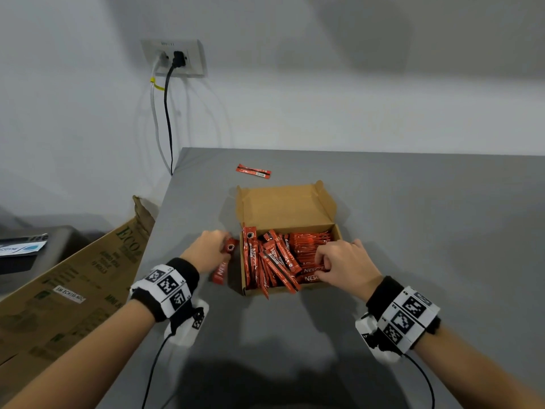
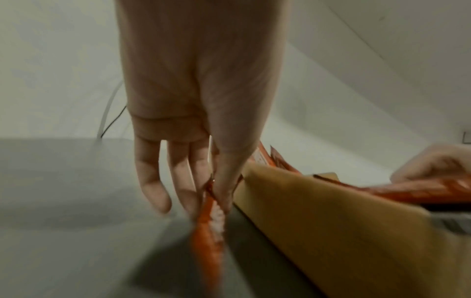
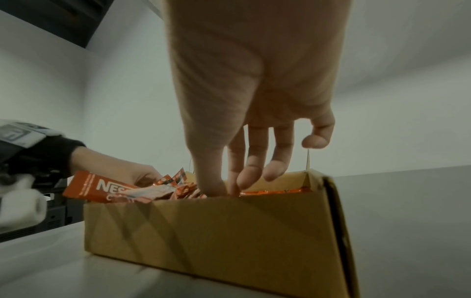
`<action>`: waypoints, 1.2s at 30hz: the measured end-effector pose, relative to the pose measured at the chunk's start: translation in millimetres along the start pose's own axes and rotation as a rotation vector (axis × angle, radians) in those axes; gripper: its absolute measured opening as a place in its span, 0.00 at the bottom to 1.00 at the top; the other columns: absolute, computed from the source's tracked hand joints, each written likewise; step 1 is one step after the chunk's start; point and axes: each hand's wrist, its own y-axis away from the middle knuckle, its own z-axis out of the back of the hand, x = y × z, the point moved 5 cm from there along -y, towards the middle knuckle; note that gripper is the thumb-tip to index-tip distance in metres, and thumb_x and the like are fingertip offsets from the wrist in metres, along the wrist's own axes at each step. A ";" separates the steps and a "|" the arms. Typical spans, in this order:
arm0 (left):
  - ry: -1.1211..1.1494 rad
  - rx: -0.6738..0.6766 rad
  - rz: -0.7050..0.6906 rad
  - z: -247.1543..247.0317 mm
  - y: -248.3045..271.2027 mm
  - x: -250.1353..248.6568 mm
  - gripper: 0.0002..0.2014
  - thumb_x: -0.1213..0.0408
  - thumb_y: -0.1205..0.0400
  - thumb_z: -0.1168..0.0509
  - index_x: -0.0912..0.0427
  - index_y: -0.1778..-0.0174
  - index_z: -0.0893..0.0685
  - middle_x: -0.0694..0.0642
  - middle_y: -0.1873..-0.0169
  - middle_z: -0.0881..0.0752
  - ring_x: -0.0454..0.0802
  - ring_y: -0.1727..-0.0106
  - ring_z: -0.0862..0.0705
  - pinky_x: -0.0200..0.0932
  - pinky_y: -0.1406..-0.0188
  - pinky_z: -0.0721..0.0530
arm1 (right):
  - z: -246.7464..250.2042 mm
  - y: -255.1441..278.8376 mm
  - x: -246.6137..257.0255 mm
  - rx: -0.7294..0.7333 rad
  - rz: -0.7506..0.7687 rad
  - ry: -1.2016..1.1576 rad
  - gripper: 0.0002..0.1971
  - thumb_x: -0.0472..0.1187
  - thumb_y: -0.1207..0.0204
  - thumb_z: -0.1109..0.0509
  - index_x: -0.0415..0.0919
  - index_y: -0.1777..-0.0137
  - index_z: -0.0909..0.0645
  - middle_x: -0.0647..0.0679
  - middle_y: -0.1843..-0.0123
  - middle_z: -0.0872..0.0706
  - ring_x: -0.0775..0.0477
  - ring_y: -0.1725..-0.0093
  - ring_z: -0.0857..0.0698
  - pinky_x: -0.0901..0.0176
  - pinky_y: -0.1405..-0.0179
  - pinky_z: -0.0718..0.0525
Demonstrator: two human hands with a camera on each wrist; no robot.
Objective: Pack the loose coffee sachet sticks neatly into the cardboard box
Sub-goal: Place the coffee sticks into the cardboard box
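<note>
**Both hands at the sachet box**

Wrist bands with black-and-white markers sit nearest, on both forearms. Beyond them, the left hand pinches a red coffee sachet stick between thumb and fingers, just outside the left wall of the cardboard box on the grey table. The right hand reaches into the box, fingers curled down among the packed sachets; whether it grips one I cannot tell. Loose sticks lie jumbled in the box's left half. Past the open lid, one sachet lies alone on the table. A wall socket is farthest.
</note>
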 end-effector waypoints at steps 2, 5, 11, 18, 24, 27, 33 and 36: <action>-0.014 -0.094 0.039 20.3 -0.3 -0.2 0.06 0.72 0.19 0.37 0.61 0.48 0.20 0.61 0.55 0.14 0.53 0.60 0.14 0.40 0.65 0.15 | 0.9 -0.7 0.4 0.005 0.004 0.001 0.06 0.47 0.27 0.33 0.47 0.53 0.20 0.59 0.61 0.25 0.53 0.51 0.20 0.57 0.52 0.36; -0.054 -0.364 -0.089 52.3 5.3 -18.3 0.05 0.74 0.19 0.39 0.66 0.50 0.19 0.63 0.55 0.16 0.60 0.56 0.15 0.49 0.58 0.16 | 2.3 -3.1 1.5 0.007 0.011 -0.001 0.05 0.47 0.26 0.33 0.48 0.53 0.20 0.60 0.61 0.24 0.52 0.51 0.19 0.57 0.50 0.34; 0.126 -0.132 -0.367 28.0 32.9 -92.4 0.07 0.69 0.20 0.35 0.61 0.47 0.19 0.50 0.56 0.15 0.37 0.60 0.17 0.27 0.60 0.19 | 15.5 -2.5 16.9 -0.177 0.210 -0.347 0.17 0.46 0.16 0.43 0.45 0.30 0.29 0.56 0.46 0.21 0.59 0.49 0.23 0.63 0.44 0.23; 0.194 -0.164 -0.417 -4.7 28.2 -126.6 0.07 0.62 0.22 0.31 0.58 0.52 0.21 0.49 0.57 0.17 0.44 0.56 0.17 0.37 0.56 0.16 | 24.6 0.2 6.1 -0.275 0.322 -0.357 0.07 0.34 0.28 0.27 0.35 0.50 0.14 0.47 0.60 0.14 0.65 0.60 0.24 0.77 0.54 0.22; -0.114 -0.126 -0.473 -19.0 15.3 -135.4 0.10 0.58 0.23 0.31 0.56 0.51 0.21 0.49 0.51 0.18 0.47 0.50 0.19 0.43 0.51 0.19 | 38.3 7.2 -45.5 -0.295 0.008 -0.331 0.04 0.32 0.30 0.25 0.36 0.57 0.11 0.44 0.62 0.10 0.50 0.63 0.15 0.85 0.59 0.28; -0.253 -0.080 -0.470 -34.7 10.0 -138.5 0.10 0.55 0.23 0.31 0.57 0.54 0.21 0.51 0.52 0.19 0.50 0.49 0.20 0.49 0.45 0.21 | 29.2 10.4 -46.6 -0.196 0.035 -0.356 0.04 0.32 0.29 0.25 0.36 0.56 0.10 0.44 0.59 0.10 0.56 0.65 0.19 0.87 0.59 0.29; -0.455 -0.055 -0.482 -56.3 2.7 -136.7 0.15 0.48 0.25 0.33 0.55 0.53 0.20 0.52 0.49 0.19 0.53 0.44 0.24 0.50 0.44 0.30 | 9.5 14.3 -38.1 -0.015 0.063 -0.262 0.05 0.39 0.29 0.24 0.42 0.54 0.11 0.51 0.60 0.12 0.63 0.62 0.22 0.79 0.58 0.29; -0.482 -0.048 -0.479 -58.2 1.4 -134.9 0.12 0.51 0.24 0.32 0.56 0.53 0.21 0.53 0.48 0.19 0.53 0.44 0.23 0.50 0.43 0.31 | 2.4 11.8 -34.5 0.022 0.055 -0.095 0.06 0.42 0.26 0.28 0.46 0.51 0.12 0.56 0.60 0.13 0.54 0.51 0.19 0.64 0.49 0.26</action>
